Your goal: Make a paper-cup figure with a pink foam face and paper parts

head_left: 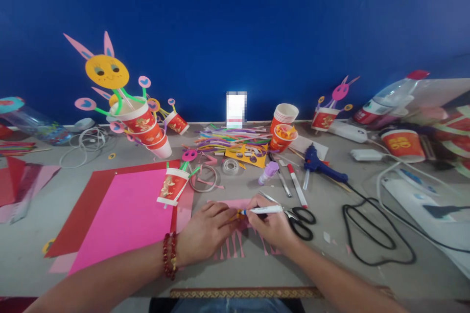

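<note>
My right hand (270, 227) is closed around a white marker (268, 210), its blue tip pointing left. That tip touches or nearly touches a small yellow-orange paper piece (238, 213), which the fingers of my left hand (205, 230) pinch down; its shape is mostly covered. Beneath both hands lies a pink paper sheet (235, 203) with narrow fringe-like strips (231, 247) toward me. Black-handled scissors (303, 220) rest against the right side of my right hand, blades partly hidden. A small decorated red paper cup (173, 187) with a pink face tilts beyond my left hand.
Pink and red card sheets (127, 210) lie left. A purple glue stick (269, 173), a red-capped marker (297, 186) and a tape roll (231, 166) sit ahead. A blue glue gun (325, 165) trails a black cord (347, 239) at right. Bundled pipe cleaners (235, 137) lie behind.
</note>
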A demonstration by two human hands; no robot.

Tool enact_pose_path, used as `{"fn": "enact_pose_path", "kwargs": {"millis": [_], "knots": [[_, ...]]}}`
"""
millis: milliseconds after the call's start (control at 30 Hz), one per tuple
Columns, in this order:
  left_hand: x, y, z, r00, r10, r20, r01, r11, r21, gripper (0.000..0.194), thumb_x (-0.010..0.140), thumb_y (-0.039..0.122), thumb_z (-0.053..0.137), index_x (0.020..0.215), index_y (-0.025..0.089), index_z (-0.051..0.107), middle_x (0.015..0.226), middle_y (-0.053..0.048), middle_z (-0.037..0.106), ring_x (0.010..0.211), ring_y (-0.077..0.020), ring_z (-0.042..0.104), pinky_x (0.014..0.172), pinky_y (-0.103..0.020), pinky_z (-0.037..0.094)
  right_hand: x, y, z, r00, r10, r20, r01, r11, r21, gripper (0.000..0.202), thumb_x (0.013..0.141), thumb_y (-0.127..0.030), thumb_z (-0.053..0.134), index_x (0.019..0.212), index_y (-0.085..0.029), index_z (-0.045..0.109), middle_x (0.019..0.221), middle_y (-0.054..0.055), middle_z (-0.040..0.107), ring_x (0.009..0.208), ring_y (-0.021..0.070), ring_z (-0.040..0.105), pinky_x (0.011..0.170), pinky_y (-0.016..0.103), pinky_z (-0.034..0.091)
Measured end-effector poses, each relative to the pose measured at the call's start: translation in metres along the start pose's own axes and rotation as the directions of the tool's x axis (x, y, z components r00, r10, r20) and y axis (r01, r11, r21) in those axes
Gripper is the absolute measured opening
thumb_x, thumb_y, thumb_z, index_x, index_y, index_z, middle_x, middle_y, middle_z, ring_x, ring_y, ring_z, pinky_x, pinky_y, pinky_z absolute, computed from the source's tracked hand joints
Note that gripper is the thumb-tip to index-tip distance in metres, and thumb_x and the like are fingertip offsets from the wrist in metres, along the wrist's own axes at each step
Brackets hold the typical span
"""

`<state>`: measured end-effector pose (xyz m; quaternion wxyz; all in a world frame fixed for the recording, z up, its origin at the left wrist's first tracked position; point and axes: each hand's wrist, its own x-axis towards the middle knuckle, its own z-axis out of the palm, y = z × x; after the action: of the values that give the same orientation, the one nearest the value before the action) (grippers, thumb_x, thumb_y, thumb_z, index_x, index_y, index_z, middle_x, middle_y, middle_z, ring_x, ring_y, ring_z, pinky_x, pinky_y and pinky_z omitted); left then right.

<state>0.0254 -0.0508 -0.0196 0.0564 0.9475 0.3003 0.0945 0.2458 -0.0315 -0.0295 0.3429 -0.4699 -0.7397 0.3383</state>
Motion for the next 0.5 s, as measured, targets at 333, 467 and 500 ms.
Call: {"fn": "enact_pose_path", "kwargs": {"millis": [333, 467, 500], "knots": [[-0.0003, 0.0002, 0.0008, 1.000, 0.001, -0.009, -0.001, 1.000, -0.018, 0.033, 0.098, 0.023, 0.044, 0.129, 0.018, 0.054, 0.131, -0.009, 0.058, 0.117, -0.0242, 0.048, 0.099, -0.041, 0.038, -0.0009, 0.0007, -0.0001, 1.000, 0.017, -0.003, -0.017, 1.000, 0.012, 0.017, 0.082, -0.020, 0.049, 0.065, -0.022, 0.049, 0.057, -0.004, 0.051, 0.054, 0.0146, 0.048, 0.054, 0.025, 0.036], [0.0005, 0.0005, -0.0003, 1.000, -0.001, -0.010, 0.001, 1.000, -0.014, 0.032, 0.098, 0.024, 0.045, 0.128, 0.018, 0.055, 0.131, -0.009, 0.058, 0.116, -0.0241, 0.049, 0.098, -0.041, 0.038, -0.0011, 0.0015, 0.0014, 1.000, 0.031, -0.001, -0.031, 0.999, 0.023, 0.017, 0.082, -0.019, 0.048, 0.065, -0.023, 0.049, 0.057, -0.004, 0.051, 0.054, 0.0145, 0.049, 0.054, 0.025, 0.036], [0.0006, 0.0005, -0.0003, 1.000, 0.000, -0.008, 0.000, 1.000, -0.013, 0.031, 0.098, 0.023, 0.044, 0.127, 0.018, 0.055, 0.131, -0.008, 0.058, 0.116, -0.0241, 0.049, 0.098, -0.040, 0.038, -0.0011, 0.0016, 0.0016, 0.999, 0.032, -0.004, -0.032, 0.999, 0.023, 0.017, 0.082, -0.019, 0.049, 0.065, -0.023, 0.049, 0.057, -0.004, 0.051, 0.054, 0.0146, 0.049, 0.054, 0.025, 0.036]]}}
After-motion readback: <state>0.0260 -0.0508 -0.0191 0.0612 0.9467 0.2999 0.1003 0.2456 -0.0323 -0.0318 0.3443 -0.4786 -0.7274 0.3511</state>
